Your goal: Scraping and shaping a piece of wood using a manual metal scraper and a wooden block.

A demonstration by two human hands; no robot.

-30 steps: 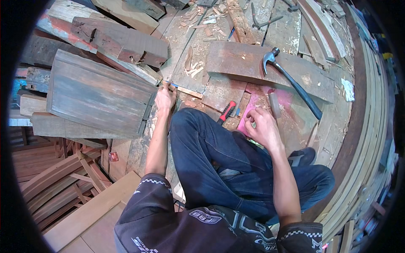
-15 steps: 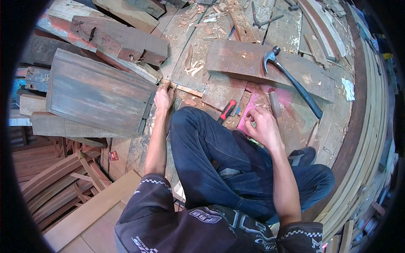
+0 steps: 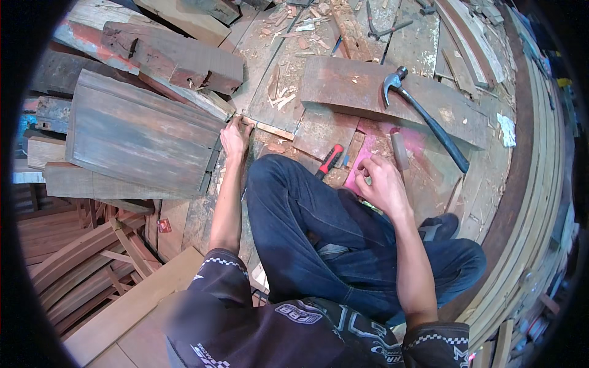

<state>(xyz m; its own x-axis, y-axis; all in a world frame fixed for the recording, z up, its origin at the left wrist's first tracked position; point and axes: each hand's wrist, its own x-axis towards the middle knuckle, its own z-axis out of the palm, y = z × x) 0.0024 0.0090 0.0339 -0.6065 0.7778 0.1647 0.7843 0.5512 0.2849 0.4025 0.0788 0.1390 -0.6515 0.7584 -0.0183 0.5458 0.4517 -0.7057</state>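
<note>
My left hand [image 3: 236,136] has its fingertips closed on the end of a thin light wooden strip [image 3: 274,130], beside a large weathered board [image 3: 138,135]. My right hand [image 3: 380,183] is curled above a pink-stained board [image 3: 362,164]; anything inside its fingers is hidden. Left of it, a red and black handled tool [image 3: 331,161] lies on the floor by my bent knee, near a short wooden offcut [image 3: 328,134] and a brown cylindrical piece [image 3: 397,150]. A black claw hammer [image 3: 429,126] rests on a thick brown beam [image 3: 343,89] ahead of my right hand.
Stacked rough beams [image 3: 172,58] fill the upper left. Wood chips [image 3: 282,98] and metal tools [image 3: 377,30] lie farther back. Long planks [image 3: 521,202] curve along the right, curved timber frames [image 3: 80,257] sit lower left, and a pale panel [image 3: 129,313] is beside me.
My left hand has shifted slightly up and left along the end of the strip. My right hand and the tools have not visibly moved.
</note>
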